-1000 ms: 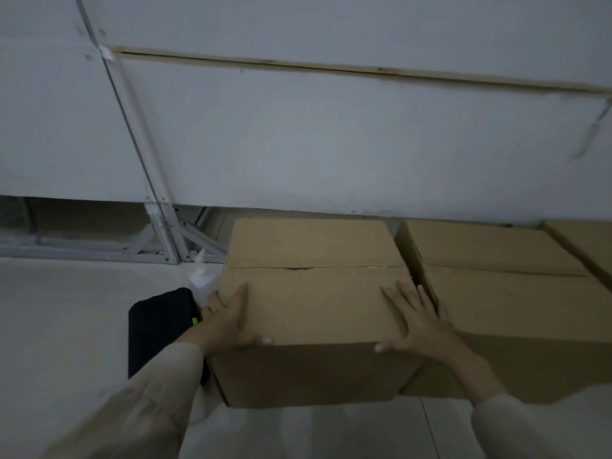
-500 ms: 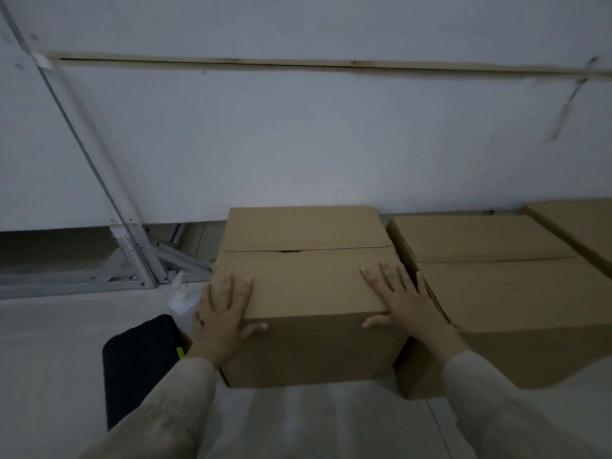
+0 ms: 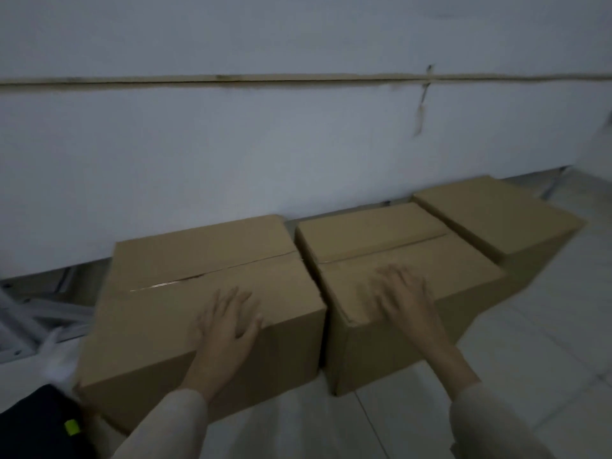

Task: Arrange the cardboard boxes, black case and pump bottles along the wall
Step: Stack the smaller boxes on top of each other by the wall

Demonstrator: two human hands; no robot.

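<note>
Currently 3 cardboard boxes sit in a row on the floor (image 3: 546, 342) against the white wall (image 3: 231, 154). Left hand (image 3: 228, 321) lies flat, fingers spread, on top of the left box (image 3: 198, 293) near its front edge. Right hand (image 3: 405, 298) lies flat, fingers spread, on top of the middle box (image 3: 390, 256). Left and middle boxes touch; right box (image 3: 496, 217) sits just beside the middle one. Black case (image 3: 36, 425) lies on the floor at the left box's front-left corner. Blurred white object (image 3: 58, 356), maybe a pump bottle, is left of that box; cannot tell for sure.
</note>
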